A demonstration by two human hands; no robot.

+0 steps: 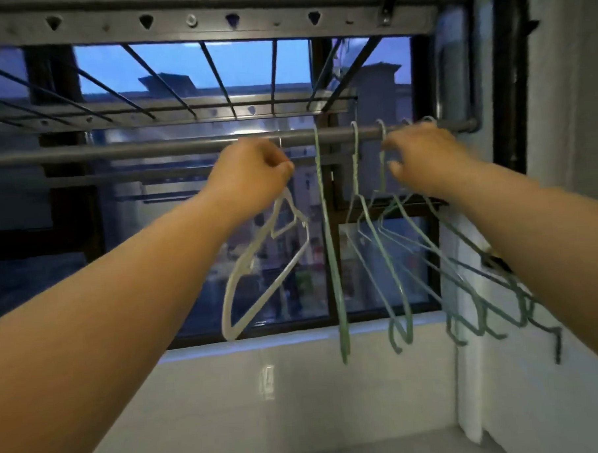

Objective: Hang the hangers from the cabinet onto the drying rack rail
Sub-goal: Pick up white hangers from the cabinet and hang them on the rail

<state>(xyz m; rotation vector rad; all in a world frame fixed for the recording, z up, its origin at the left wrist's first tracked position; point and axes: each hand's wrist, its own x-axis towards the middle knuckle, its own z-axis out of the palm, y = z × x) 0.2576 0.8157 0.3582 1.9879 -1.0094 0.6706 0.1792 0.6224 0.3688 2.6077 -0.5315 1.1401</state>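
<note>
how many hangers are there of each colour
white hanger: 1, gripped by the left hand
green hangers: 5, counted by the hooks on the rail; the bunch at the right overlaps, so there may be more
total: 6

Both arms are raised and stretched forward, bare to the elbow, coming in from the lower corners and drawing closer together towards the hands. The left forearm (122,285) climbs steeply to a straight wrist. The left hand (257,173) is closed in a loose fist, back towards the viewer, its fingertips and thumb pinching the thin neck of a white hanger (268,258). The right forearm (547,222) rises from the right side. The right hand (424,155) sits level with the left and well apart from it, knuckles up, fingers bent downward, thumb jutting left. It is blurred, so its grip cannot be told.
</note>
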